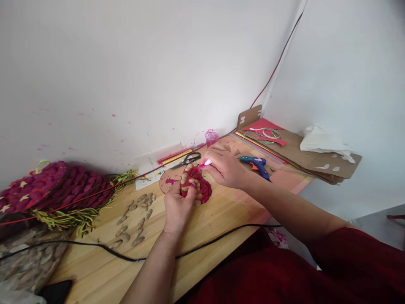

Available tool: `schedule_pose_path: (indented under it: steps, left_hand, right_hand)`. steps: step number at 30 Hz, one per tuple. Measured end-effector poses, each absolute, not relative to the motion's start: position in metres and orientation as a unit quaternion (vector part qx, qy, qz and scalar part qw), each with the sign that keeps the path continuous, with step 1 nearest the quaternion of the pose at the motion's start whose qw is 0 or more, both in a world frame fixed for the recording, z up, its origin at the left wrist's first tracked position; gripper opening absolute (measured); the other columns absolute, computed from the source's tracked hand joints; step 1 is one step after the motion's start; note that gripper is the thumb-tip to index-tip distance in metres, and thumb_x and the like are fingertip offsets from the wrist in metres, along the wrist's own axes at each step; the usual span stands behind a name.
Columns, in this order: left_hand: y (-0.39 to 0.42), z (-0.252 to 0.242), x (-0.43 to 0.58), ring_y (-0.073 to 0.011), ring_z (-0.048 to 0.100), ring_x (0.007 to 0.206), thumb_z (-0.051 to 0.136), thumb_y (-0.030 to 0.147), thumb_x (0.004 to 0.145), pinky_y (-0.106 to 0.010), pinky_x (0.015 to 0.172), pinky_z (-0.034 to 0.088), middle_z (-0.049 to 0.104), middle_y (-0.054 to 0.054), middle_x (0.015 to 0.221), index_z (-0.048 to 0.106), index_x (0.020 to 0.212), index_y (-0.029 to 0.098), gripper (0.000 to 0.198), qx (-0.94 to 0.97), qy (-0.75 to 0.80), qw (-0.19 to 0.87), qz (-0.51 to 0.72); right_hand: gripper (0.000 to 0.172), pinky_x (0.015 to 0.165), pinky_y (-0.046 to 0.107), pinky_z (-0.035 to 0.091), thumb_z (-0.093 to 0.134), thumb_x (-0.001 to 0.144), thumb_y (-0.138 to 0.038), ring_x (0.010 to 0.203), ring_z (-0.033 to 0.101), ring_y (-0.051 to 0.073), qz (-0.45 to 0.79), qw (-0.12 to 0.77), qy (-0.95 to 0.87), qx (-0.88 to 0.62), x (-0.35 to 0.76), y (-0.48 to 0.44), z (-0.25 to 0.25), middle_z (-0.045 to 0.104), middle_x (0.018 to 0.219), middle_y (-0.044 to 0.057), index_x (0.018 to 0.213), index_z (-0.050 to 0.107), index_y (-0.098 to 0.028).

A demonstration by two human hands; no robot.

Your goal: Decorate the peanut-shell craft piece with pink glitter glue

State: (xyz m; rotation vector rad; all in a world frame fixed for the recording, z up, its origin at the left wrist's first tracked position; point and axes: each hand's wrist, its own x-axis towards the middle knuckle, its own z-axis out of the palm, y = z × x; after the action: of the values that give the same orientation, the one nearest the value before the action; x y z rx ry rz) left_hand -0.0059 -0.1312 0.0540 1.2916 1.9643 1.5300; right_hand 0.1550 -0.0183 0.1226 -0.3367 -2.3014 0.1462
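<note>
My left hand (180,202) grips the near left side of a peanut-covered craft piece (204,192), thumb on top. Part of the piece is painted deep red; the peanuts at its left are still tan. My right hand (226,166) is closed in a pinch over the far edge of the piece. It holds a small white-ended applicator (207,162), pink near the fingertips; its exact kind is unclear. A paint-stained round board (166,179) lies just behind my left hand. Several loose peanuts (139,223) are spread on the table to the left.
Scissors (190,158) and a cup of pink paint (211,138) stand near the wall. A blue glue gun (257,164) lies right, beside stacked cardboard (297,158). Finished-looking magenta pieces (79,185) with yarn fringes are piled left. A black cable (110,252) crosses the wooden table's front.
</note>
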Motion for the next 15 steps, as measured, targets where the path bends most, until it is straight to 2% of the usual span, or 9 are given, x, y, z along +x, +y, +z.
schedule_pose_path:
  steps: [8,15]
  left_hand:
    - [-0.132,0.053,-0.006,-0.0153,0.053,0.059,0.063,0.041,0.077,-0.026,0.058,0.042,0.063,0.000,0.064,0.067,0.074,0.019,0.023,0.462,0.683,0.177,0.537]
    - [-0.131,0.050,-0.007,-0.0157,0.051,0.058,0.064,0.045,0.077,-0.026,0.056,0.041,0.058,0.001,0.060,0.064,0.070,0.020,0.026,0.450,0.692,0.182,0.534]
  right_hand:
    - [0.012,0.084,0.037,0.035,0.057,0.100,-0.025,0.088,0.056,0.021,0.049,0.416,-0.896,-0.148,0.155,-0.021,0.127,0.069,0.087,0.003,0.089,0.060,-0.021]
    - [0.012,0.086,0.039,0.037,0.056,0.101,-0.026,0.091,0.059,0.022,0.056,0.396,-0.905,-0.141,0.159,-0.023,0.113,0.071,0.089,0.004,0.092,0.062,-0.021]
